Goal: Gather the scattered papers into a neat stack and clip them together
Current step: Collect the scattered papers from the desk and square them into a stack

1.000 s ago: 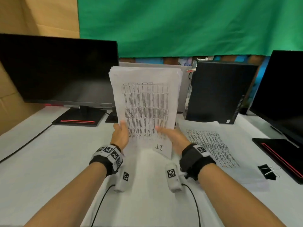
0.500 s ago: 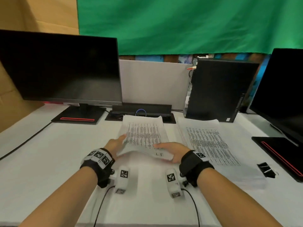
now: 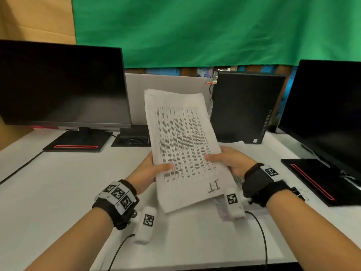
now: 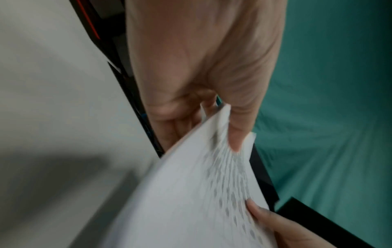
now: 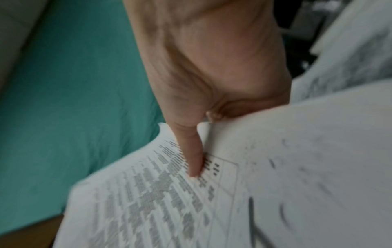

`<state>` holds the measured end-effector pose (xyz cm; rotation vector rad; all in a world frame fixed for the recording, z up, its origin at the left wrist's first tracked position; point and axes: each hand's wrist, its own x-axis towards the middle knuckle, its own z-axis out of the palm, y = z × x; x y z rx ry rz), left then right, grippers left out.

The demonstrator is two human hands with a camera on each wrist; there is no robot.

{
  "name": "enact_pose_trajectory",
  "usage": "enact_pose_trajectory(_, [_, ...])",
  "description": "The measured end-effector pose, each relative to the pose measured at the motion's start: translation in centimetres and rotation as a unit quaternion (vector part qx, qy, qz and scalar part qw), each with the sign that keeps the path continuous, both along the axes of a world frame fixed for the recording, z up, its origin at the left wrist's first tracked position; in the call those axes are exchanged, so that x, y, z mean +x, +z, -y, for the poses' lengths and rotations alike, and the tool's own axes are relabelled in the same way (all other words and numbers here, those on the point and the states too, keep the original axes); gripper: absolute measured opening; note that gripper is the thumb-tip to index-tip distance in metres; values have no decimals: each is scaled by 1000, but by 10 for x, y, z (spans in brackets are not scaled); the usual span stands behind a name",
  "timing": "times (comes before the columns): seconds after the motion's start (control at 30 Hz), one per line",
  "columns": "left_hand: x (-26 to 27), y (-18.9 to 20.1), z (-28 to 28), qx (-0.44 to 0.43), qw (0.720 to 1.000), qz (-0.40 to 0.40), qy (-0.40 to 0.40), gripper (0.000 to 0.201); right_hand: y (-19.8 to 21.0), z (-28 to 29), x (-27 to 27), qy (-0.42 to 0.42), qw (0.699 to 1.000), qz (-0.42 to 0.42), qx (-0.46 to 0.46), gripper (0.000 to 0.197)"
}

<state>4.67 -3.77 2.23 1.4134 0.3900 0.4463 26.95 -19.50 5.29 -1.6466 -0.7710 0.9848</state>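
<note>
1. Above the middle of the white worktop [image 3: 48, 192], a sheaf of white printed papers [image 3: 183, 145] is held up, tilted, its far end leaning toward the green cloth backdrop [image 3: 214, 30].
2. Left hand [image 3: 145, 174] grips the sheaf's left edge, thumb lying across the printed face and fingers curled behind; the left wrist view shows the same pinch [image 4: 203, 94].
3. Right hand [image 3: 229, 160] grips the right edge the same way, thumb on top of the print; the right wrist view shows the thumb pressing the page [image 5: 214, 80].
4. A handwritten mark sits at the sheaf's near right corner.
5. More printed white sheets [image 3: 237, 144] lie flat on the worktop just beyond and under the right hand, partly hidden by it.
6. A small black binder clip with wire handles [image 3: 298, 193] lies near the right wrist, beside the black monitor base with a red stripe [image 3: 316, 180].
7. Dark monitors stand at far left [image 3: 60, 85] and right [image 3: 328, 106], with a black computer tower [image 3: 244, 106] between them behind the sheaf.
</note>
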Motion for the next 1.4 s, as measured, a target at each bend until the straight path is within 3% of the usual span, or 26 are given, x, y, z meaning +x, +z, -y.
enact_pose_trajectory(0.1, [50, 12, 16, -20, 996, 64, 64, 55, 7, 28, 19, -2, 998, 48, -32, 34])
enact_pose_trajectory(0.23, [118, 18, 35, 51, 981, 39, 185, 49, 15, 63, 44, -141, 986, 91, 0, 32])
enact_pose_trajectory(0.33, [159, 6, 35, 59, 981, -64, 172, 54, 14, 77, 72, -190, 972, 128, -48, 33])
enact_pose_trajectory(0.4, [173, -8, 37, 93, 971, -177, 135, 61, 7, 81, 79, -189, 961, 151, -138, 40])
enact_pose_trajectory(0.47, [182, -26, 43, 119, 940, -297, 115, 73, -6, 84, 85, -163, 930, 200, -262, 65])
enact_pose_trajectory(0.53, [186, -35, 55, 141, 925, -343, 85, 72, -22, 85, 90, -130, 906, 226, -333, 80])
enact_pose_trajectory(0.6, [191, -40, 67, 156, 918, -360, 62, 64, -28, 82, 88, -118, 911, 211, -335, 63])
enact_pose_trajectory(0.67, [193, -44, 78, 157, 920, -356, 57, 56, -28, 83, 84, -106, 919, 193, -329, 31])
enact_pose_trajectory(0.73, [191, -47, 78, 122, 933, -329, 76, 54, -29, 81, 88, -106, 929, 162, -315, 27])
enact_pose_trajectory(0.8, [180, -46, 67, 75, 947, -305, 73, 49, -45, 77, 105, -90, 942, 129, -295, 50])
enact_pose_trajectory(0.87, [160, -44, 52, 14, 954, -295, 53, 38, -61, 72, 112, -53, 952, 102, -283, 98])
enact_pose_trajectory(0.9, [149, -43, 46, 4, 958, -283, 43, 31, -60, 69, 102, -48, 960, 76, -264, 103])
enact_pose_trajectory(1.0, [118, -39, 28, -11, 980, -193, 35, 25, -46, 59, 56, -39, 981, 7, -189, 57])
enact_pose_trajectory(1.1, [82, -23, 15, -2, 992, -104, 74, 23, -46, 48, 39, -57, 991, -64, -101, 39])
enact_pose_trajectory(1.13, [69, -17, 11, 24, 993, -81, 77, 23, -45, 43, 33, -70, 991, -83, -73, 46])
enact_pose_trajectory(1.2, [42, -1, 3, 61, 995, -35, 65, 28, -44, 34, 27, -85, 991, -102, -31, 91])
enact_pose_trajectory(1.23, [31, 7, -1, 70, 995, -19, 62, 31, -42, 28, 23, -77, 991, -106, -7, 105])
enact_pose_trajectory(1.27, [23, 12, -6, 77, 995, -3, 66, 34, -40, 22, 19, -65, 991, -112, 20, 100])
enact_pose_trajectory(1.33, [12, 28, -14, 115, 988, 19, 103, 33, -20, 6, 0, -46, 986, -133, 89, 61])
enact_pose_trajectory(1.4, [8, 43, -15, 191, 969, 40, 148, 29, 4, -10, -17, -49, 971, -161, 168, 44])
